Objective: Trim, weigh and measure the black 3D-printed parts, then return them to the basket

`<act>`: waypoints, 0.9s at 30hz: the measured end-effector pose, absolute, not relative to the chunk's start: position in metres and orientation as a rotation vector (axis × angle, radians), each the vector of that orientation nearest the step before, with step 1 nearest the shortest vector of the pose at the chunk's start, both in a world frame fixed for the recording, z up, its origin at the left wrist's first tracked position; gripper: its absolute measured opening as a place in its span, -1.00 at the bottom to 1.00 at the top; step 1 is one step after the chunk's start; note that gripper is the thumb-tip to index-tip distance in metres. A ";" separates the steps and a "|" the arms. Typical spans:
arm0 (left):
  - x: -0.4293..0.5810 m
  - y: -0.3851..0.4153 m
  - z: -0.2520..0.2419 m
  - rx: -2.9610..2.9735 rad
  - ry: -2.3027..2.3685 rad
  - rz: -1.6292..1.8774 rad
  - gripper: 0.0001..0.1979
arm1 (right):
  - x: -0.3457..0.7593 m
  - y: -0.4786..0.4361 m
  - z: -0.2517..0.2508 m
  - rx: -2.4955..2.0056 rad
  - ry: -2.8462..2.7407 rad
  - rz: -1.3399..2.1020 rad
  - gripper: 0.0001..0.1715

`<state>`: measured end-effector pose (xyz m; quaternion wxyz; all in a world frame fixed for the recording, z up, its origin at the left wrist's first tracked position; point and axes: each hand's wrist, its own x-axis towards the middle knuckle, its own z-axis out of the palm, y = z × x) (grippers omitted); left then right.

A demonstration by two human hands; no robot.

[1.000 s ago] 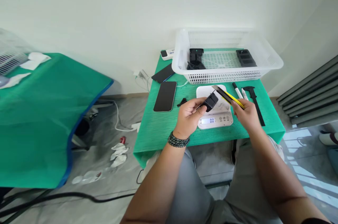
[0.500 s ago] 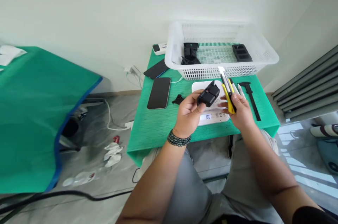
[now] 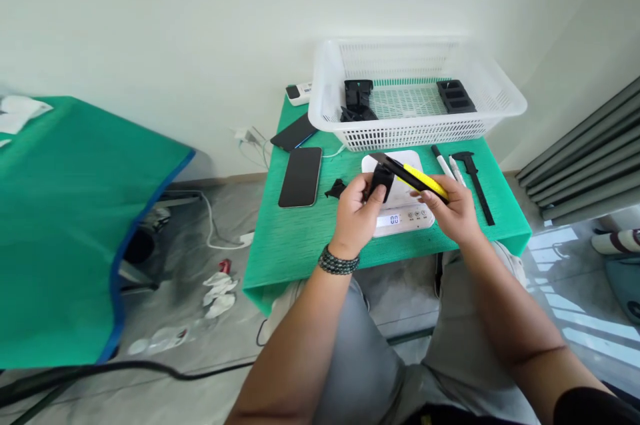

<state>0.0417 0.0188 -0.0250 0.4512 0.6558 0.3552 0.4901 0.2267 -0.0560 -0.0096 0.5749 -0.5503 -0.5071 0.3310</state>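
Observation:
My left hand (image 3: pixel 356 215) grips a small black plastic part (image 3: pixel 381 181) above the white digital scale (image 3: pixel 403 213). In my right hand (image 3: pixel 453 208) is a yellow utility knife (image 3: pixel 417 178); its blade is out, points left and touches the top of the black part. A beaded bracelet sits on my left wrist. The scale's display reads 0.0.
A white mesh basket (image 3: pixel 415 135) at the back of the small green table (image 3: pixel 295 238) holds black parts (image 3: pixel 357 99). Two phones (image 3: pixel 301 175), a small black scrap (image 3: pixel 337 189), markers (image 3: pixel 442 161) and a black caliper (image 3: pixel 477 181) lie around. A second green-covered table (image 3: pixel 65 225) stands left.
My right hand swung the knife from pointing away to pointing left, onto the black part. My left hand turned the part and lowered it slightly.

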 end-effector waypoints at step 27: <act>0.025 0.028 -0.023 1.698 0.762 1.111 -0.58 | 0.263 -0.048 -0.008 -1.647 -1.284 0.500 -0.59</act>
